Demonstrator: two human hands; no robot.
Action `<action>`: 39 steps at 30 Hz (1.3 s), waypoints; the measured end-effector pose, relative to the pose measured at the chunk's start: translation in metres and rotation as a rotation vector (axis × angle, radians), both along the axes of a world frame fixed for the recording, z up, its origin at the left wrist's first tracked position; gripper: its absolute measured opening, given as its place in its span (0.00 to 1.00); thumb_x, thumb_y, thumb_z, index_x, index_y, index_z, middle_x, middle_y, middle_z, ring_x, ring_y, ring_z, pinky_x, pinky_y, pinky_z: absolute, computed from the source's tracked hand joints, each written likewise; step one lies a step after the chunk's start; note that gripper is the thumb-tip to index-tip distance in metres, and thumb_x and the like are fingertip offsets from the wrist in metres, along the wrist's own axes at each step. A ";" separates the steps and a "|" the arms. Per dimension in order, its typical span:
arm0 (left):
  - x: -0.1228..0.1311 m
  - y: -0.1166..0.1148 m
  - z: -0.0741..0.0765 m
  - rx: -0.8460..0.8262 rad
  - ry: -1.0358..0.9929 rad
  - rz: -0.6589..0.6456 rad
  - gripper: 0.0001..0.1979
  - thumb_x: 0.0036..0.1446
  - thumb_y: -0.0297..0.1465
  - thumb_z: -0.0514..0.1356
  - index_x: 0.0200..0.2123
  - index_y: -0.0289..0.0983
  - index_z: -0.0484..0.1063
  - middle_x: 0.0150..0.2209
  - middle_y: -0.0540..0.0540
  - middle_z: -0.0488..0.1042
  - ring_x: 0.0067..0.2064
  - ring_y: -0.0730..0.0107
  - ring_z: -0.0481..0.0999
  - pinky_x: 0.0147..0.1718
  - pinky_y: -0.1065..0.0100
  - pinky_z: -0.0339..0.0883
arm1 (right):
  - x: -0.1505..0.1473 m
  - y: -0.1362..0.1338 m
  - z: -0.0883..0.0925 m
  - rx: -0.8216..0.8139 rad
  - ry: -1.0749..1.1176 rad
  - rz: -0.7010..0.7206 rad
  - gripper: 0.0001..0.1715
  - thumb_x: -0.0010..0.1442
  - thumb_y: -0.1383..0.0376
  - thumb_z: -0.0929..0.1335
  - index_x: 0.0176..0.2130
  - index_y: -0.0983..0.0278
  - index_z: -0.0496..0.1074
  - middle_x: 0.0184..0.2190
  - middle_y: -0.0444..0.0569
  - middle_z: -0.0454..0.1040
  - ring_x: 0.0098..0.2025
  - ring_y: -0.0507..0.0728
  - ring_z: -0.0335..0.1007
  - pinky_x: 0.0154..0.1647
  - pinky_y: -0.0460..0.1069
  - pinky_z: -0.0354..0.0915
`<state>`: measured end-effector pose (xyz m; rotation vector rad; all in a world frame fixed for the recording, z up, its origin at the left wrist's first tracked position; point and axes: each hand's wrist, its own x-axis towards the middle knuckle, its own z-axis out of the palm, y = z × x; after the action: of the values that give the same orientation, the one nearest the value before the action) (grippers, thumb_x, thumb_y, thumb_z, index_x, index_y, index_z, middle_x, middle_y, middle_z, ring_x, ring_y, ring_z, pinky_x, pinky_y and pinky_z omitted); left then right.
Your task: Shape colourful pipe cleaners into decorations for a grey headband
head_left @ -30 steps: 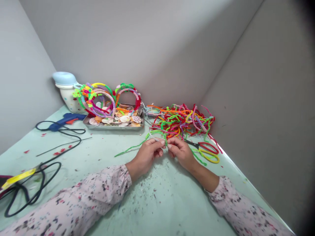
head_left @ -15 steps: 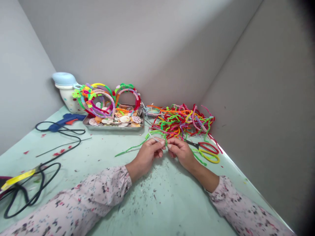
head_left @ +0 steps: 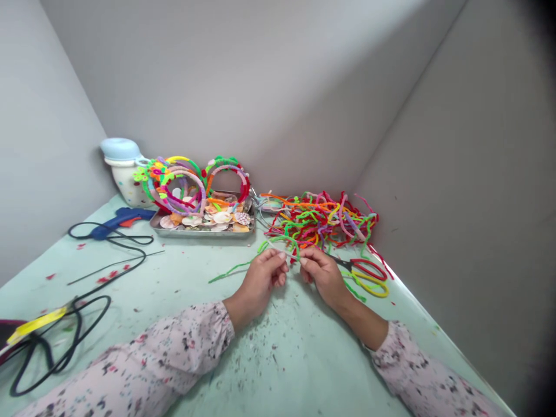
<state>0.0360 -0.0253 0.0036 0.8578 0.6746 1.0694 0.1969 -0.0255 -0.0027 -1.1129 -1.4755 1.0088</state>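
My left hand (head_left: pixel 259 282) is closed in a pinch on a thin pale band (head_left: pixel 291 256) that stretches across to my other hand. On its right, the fingertips of my right hand (head_left: pixel 324 277) pinch the band's other part along with a green pipe cleaner (head_left: pixel 296 248). A long green strand (head_left: pixel 230 272) trails over the table to the left of my hands. Beside my right hand lie scissors (head_left: pixel 369 279) with red and yellow handles. Behind both hands is a tangled pile of colourful pipe cleaners (head_left: pixel 324 217).
A metal tray (head_left: pixel 204 233) of seashells stands at the back, with several wrapped headbands (head_left: pixel 185 191) on it. To the left are a blue glue gun (head_left: pixel 117 223), its black cord (head_left: pixel 106 298) and a white cup with a blue lid (head_left: pixel 125 174). Walls enclose the table.
The view has shifted slightly, so the table items sit a little lower. My hands have parted a little, and more of the pale band shows between them.
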 end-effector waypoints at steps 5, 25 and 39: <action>0.002 -0.006 0.000 0.161 0.159 0.108 0.09 0.55 0.35 0.58 0.31 0.37 0.62 0.21 0.56 0.63 0.18 0.82 0.59 0.18 0.78 0.53 | 0.000 0.002 -0.001 -0.008 -0.026 -0.004 0.07 0.57 0.61 0.65 0.34 0.63 0.69 0.16 0.37 0.62 0.18 0.49 0.56 0.21 0.45 0.55; 0.001 -0.015 0.002 0.401 0.426 0.106 0.25 0.57 0.35 0.56 0.59 0.38 0.62 0.22 0.55 0.64 0.22 0.78 0.59 0.24 0.74 0.56 | -0.003 0.000 -0.001 0.017 -0.144 0.083 0.05 0.56 0.66 0.64 0.28 0.61 0.68 0.18 0.39 0.62 0.20 0.50 0.56 0.22 0.45 0.55; -0.002 -0.020 0.008 0.773 0.639 0.318 0.30 0.56 0.25 0.55 0.61 0.42 0.55 0.44 0.43 0.65 0.31 0.73 0.66 0.34 0.69 0.64 | -0.001 0.003 -0.001 -0.014 -0.087 0.098 0.06 0.57 0.63 0.64 0.30 0.62 0.68 0.19 0.39 0.62 0.20 0.50 0.56 0.22 0.45 0.55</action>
<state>0.0343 -0.0456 0.0112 1.8542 0.9607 1.3768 0.1959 -0.0226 -0.0041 -1.1149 -1.6078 1.0508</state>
